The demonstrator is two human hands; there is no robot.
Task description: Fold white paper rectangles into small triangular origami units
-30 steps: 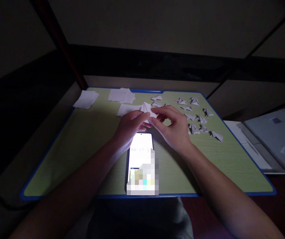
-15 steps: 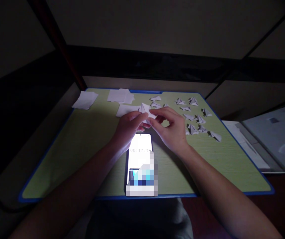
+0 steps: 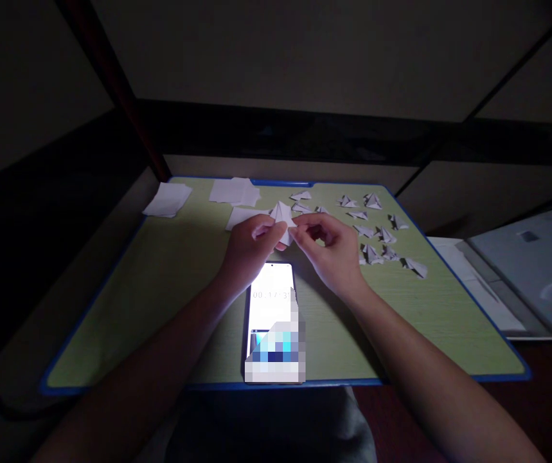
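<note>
Nearest to me lies a lit smartphone [image 3: 272,308] with a bright white screen, flat on the pale green surface with a blue rim [image 3: 160,283], its near end at the front edge. Just beyond it I see my two hands meeting above the surface. My left hand [image 3: 249,247] and my right hand [image 3: 331,251] both pinch a small white folded paper piece [image 3: 283,215] — left fingers closed on its left side, right fingers closed on its right edge, the paper held up between them with its point tilted away from me.

To the right of my right hand a scatter of small white folded paper shapes [image 3: 376,235] lies on the green surface, apart from one another. Farther back, flat white paper sheets [image 3: 234,191] sit near the far rim, and one more sheet [image 3: 167,199] overhangs the far-left corner. Off the surface to the right lies a grey folder [image 3: 531,276] — dim, details unclear.
</note>
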